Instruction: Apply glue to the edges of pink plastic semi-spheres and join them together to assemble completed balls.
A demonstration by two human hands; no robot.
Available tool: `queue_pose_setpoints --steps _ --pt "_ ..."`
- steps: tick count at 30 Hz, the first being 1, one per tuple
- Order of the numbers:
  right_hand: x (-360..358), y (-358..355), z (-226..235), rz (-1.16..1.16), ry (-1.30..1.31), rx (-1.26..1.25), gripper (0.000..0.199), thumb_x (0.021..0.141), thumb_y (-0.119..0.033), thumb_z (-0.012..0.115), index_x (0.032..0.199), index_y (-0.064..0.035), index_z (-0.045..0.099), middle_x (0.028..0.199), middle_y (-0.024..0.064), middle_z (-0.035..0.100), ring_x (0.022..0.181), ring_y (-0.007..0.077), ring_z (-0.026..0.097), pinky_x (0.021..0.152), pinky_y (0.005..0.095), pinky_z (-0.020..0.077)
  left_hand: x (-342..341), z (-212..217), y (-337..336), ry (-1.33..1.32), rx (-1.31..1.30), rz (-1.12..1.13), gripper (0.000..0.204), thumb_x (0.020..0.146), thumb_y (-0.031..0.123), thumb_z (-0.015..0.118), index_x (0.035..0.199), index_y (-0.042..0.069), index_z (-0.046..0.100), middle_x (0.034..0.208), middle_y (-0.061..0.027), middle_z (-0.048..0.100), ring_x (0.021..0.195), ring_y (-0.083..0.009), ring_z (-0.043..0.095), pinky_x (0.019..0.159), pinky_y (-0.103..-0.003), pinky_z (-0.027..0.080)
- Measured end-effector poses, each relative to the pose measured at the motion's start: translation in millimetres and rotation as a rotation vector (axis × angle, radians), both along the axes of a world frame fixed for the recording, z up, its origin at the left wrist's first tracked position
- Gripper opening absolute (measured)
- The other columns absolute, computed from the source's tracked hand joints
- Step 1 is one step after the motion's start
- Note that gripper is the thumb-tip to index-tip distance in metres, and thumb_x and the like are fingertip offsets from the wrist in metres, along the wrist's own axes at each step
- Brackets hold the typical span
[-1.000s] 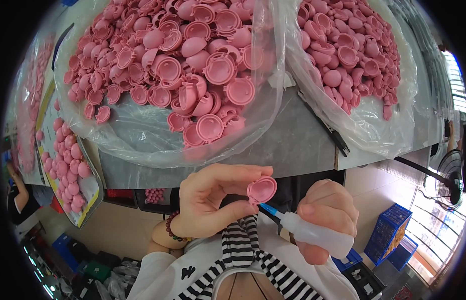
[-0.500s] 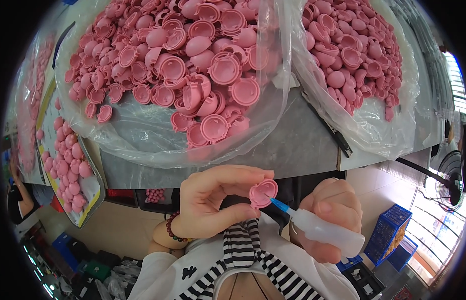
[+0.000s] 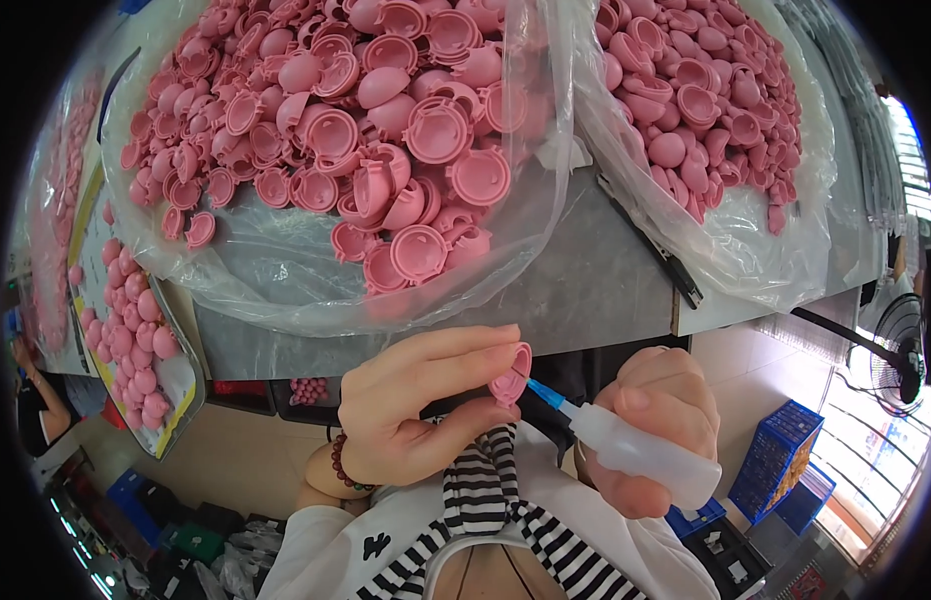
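Note:
Between the thumb and fingers of my left hand [image 3: 415, 400] is a small pink plastic half-shell [image 3: 511, 376], its hollow side turned toward the right. My right hand [image 3: 660, 425] is wrapped round a translucent white squeeze bottle [image 3: 650, 455]. The bottle lies slanted, and its blue needle tip [image 3: 545, 394] points up and left at the shell. The thin needle reaches to the shell's hollow; whether it touches the inside I cannot tell. Beyond my hands, a large heap of similar pink half-shells [image 3: 335, 135] lies on a clear plastic bag [image 3: 275, 310] on the grey table [image 3: 575, 270].
Another bag of pink shells [image 3: 695, 100] lies at the far right, with a black strip-like tool [image 3: 650, 240] beside it. A tray [image 3: 185, 375] at left holds round pink pieces. Blue crates [image 3: 775, 455] and a black fan [image 3: 900, 345] stand at right. A person's arm [image 3: 40, 385] shows at far left.
My left hand has shifted slightly left and turned the half-shell, so it shows narrower. The bottle in my right hand has moved a little left and up, its needle following the shell.

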State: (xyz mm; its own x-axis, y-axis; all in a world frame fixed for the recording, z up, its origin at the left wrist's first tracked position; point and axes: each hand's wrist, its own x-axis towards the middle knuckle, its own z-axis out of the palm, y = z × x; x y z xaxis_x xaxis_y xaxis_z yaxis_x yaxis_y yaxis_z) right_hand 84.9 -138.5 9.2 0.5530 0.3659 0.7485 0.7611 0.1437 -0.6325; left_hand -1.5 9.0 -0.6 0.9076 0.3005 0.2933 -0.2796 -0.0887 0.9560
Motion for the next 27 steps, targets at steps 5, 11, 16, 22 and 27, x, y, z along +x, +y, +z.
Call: queue_pose_setpoints --steps 5,11,16,22,27 --pt "15 -29 2 -0.035 -0.020 0.187 0.059 0.079 -0.049 0.050 0.109 0.0019 0.047 0.073 0.0075 0.044 0.059 0.0157 0.041 0.045 0.0237 0.0310 4 2 -7 -0.054 0.070 0.051 0.032 0.063 -0.006 0.068 0.094 -0.002 0.060 0.100 -0.0188 0.059 0.079 -0.0226 0.062 0.068 -0.026 0.049" --pt "85 -103 20 -0.981 -0.068 -0.107 0.043 0.083 -0.020 0.051 0.112 0.0097 0.038 0.097 0.0230 0.055 0.096 0.0298 0.054 0.077 0.0315 0.0459 0 -16 0 -0.142 -0.794 -0.397 0.031 0.073 -0.009 0.055 0.104 -0.004 0.052 0.109 -0.0248 0.052 0.091 -0.0242 0.058 0.077 -0.033 0.047" --pt "193 -226 -2 -1.049 0.206 -0.096 0.046 0.077 -0.009 0.063 0.111 0.0089 0.038 0.098 0.0185 0.059 0.084 0.0180 0.056 0.072 0.0247 0.0450 3 -21 -3 -0.156 -1.166 -0.601 0.037 0.079 -0.004 0.053 0.114 -0.002 0.043 0.115 -0.0252 0.048 0.095 -0.0229 0.056 0.080 -0.032 0.046" --pt "228 -273 -35 -0.877 0.352 -0.273 0.047 0.077 -0.008 0.062 0.115 0.0075 0.038 0.099 0.0179 0.058 0.087 0.0180 0.056 0.077 0.0256 0.0432 0 -10 -3 0.114 -1.403 -0.586 0.033 0.075 0.002 0.061 0.103 0.007 0.044 0.106 -0.0227 0.052 0.075 -0.0314 0.060 0.061 -0.035 0.051" --pt "202 -233 -5 -1.255 -0.079 -0.202 0.041 0.075 -0.011 0.063 0.108 0.0046 0.045 0.108 0.0137 0.050 0.090 0.0199 0.053 0.075 0.0266 0.0437 4 -3 -4 0.100 -0.935 -0.347 0.048 0.059 0.009 0.077 0.097 0.002 0.049 0.093 -0.0196 0.053 0.077 -0.0238 0.059 0.065 -0.032 0.050"
